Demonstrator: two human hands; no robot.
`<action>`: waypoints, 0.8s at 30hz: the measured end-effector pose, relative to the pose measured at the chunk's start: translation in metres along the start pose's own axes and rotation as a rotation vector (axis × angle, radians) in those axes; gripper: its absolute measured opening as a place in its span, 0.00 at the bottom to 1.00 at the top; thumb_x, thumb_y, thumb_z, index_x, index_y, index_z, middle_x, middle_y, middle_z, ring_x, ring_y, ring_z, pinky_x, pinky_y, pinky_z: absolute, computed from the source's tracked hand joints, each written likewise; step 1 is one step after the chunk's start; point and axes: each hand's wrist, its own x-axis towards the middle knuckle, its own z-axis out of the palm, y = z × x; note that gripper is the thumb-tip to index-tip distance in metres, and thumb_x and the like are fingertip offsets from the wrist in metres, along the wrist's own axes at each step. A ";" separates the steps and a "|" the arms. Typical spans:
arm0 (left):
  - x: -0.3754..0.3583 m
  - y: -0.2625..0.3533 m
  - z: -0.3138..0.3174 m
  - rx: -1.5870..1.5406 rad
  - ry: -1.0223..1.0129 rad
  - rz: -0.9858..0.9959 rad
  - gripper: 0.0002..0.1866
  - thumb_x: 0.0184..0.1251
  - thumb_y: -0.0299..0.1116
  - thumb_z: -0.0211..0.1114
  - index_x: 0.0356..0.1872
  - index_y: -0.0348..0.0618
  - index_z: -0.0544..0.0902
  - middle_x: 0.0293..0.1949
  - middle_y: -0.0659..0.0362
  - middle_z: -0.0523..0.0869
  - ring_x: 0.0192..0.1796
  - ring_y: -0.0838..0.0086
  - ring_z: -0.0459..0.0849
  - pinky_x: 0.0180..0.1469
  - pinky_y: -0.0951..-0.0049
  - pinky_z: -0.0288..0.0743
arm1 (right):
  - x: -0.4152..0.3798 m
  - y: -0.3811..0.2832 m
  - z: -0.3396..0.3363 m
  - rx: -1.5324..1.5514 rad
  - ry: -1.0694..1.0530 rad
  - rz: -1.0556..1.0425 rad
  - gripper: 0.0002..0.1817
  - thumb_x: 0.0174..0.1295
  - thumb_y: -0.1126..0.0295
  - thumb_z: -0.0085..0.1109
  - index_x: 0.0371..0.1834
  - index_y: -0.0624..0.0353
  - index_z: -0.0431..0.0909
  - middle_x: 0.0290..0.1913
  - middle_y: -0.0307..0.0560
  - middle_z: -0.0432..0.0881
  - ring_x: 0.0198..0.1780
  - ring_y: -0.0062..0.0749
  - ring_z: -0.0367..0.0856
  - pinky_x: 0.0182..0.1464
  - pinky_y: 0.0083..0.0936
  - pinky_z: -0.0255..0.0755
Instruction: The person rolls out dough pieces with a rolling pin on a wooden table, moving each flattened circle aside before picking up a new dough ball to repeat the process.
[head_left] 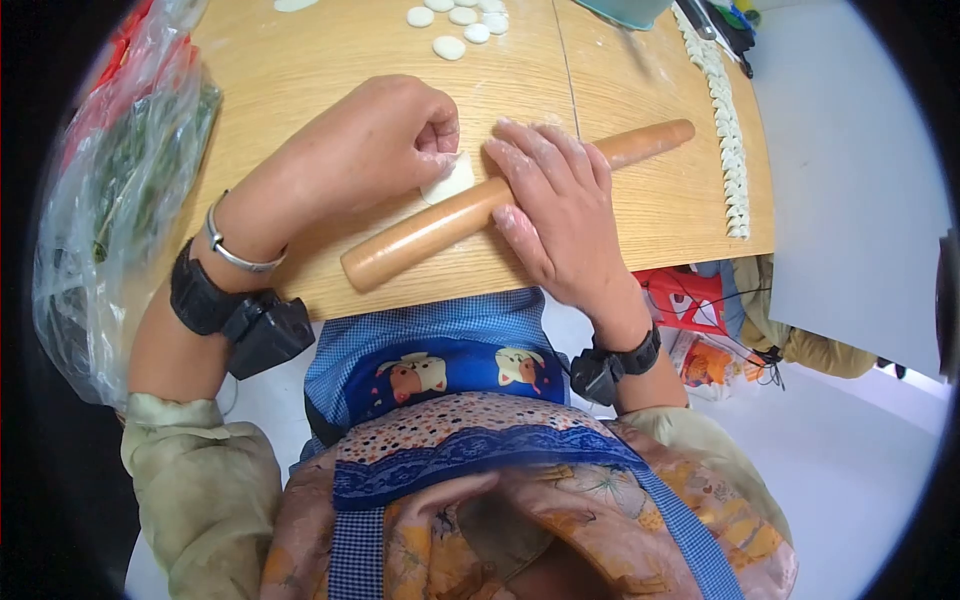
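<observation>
A wooden rolling pin (420,240) lies slantwise on the table near its front edge. My right hand (560,205), floury at the fingertips, rests over the pin with its fingers stretched out and the thumb on the near side. Behind the pin is a flat white dough piece (450,182), partly hidden by my left hand. My left hand (425,135) is closed, with thumb and fingertips pinching the far edge of that dough. The dough's near edge meets the rolling pin.
Several small dough rounds (449,47) sit at the back of the wooden table (300,75). Pleated dumplings (730,150) line the right edge. Plastic bags with greens (150,150) are at left. A teal container (625,10) stands at the back.
</observation>
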 end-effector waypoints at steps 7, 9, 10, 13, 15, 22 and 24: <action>0.002 -0.005 -0.003 0.027 -0.019 0.027 0.10 0.68 0.30 0.66 0.37 0.29 0.83 0.27 0.51 0.84 0.31 0.70 0.83 0.39 0.68 0.78 | 0.045 0.013 0.018 0.013 0.047 -0.037 0.16 0.71 0.57 0.56 0.50 0.58 0.78 0.53 0.54 0.79 0.60 0.53 0.75 0.62 0.48 0.67; 0.002 -0.009 -0.002 0.039 0.002 0.048 0.10 0.69 0.30 0.65 0.38 0.29 0.83 0.27 0.50 0.84 0.31 0.69 0.83 0.39 0.67 0.78 | 0.058 0.015 0.025 -0.015 0.027 -0.007 0.14 0.71 0.58 0.56 0.46 0.58 0.78 0.49 0.54 0.79 0.57 0.52 0.75 0.59 0.48 0.68; 0.003 -0.012 -0.003 0.049 0.038 0.080 0.10 0.70 0.30 0.65 0.38 0.29 0.83 0.28 0.49 0.84 0.31 0.68 0.82 0.40 0.67 0.78 | 0.065 0.015 0.029 -0.033 0.054 -0.003 0.14 0.71 0.58 0.56 0.45 0.58 0.77 0.47 0.52 0.78 0.54 0.51 0.75 0.57 0.47 0.68; 0.002 -0.011 -0.004 0.063 0.054 0.098 0.10 0.71 0.30 0.64 0.39 0.29 0.83 0.29 0.48 0.84 0.32 0.67 0.82 0.40 0.66 0.78 | 0.064 0.015 0.029 -0.033 0.071 -0.001 0.14 0.71 0.58 0.56 0.47 0.57 0.78 0.48 0.52 0.78 0.55 0.51 0.75 0.58 0.48 0.67; 0.003 -0.010 -0.005 0.063 0.036 0.085 0.10 0.71 0.30 0.64 0.39 0.29 0.82 0.29 0.48 0.84 0.32 0.67 0.83 0.40 0.66 0.78 | 0.053 0.014 0.024 -0.017 0.059 -0.004 0.15 0.71 0.58 0.56 0.50 0.57 0.79 0.52 0.53 0.79 0.58 0.52 0.75 0.60 0.49 0.67; 0.002 -0.009 -0.003 0.004 0.006 0.049 0.09 0.69 0.29 0.63 0.36 0.30 0.80 0.26 0.54 0.82 0.31 0.74 0.80 0.37 0.70 0.75 | -0.023 -0.003 0.002 -0.020 -0.064 0.070 0.30 0.71 0.53 0.57 0.73 0.52 0.73 0.74 0.50 0.71 0.79 0.52 0.61 0.83 0.57 0.40; 0.003 -0.009 0.000 -0.024 0.019 0.056 0.08 0.69 0.29 0.64 0.36 0.31 0.80 0.25 0.56 0.80 0.30 0.75 0.78 0.35 0.71 0.74 | -0.030 -0.006 0.001 -0.030 -0.064 0.085 0.31 0.69 0.51 0.58 0.73 0.51 0.73 0.74 0.49 0.72 0.79 0.51 0.62 0.83 0.57 0.40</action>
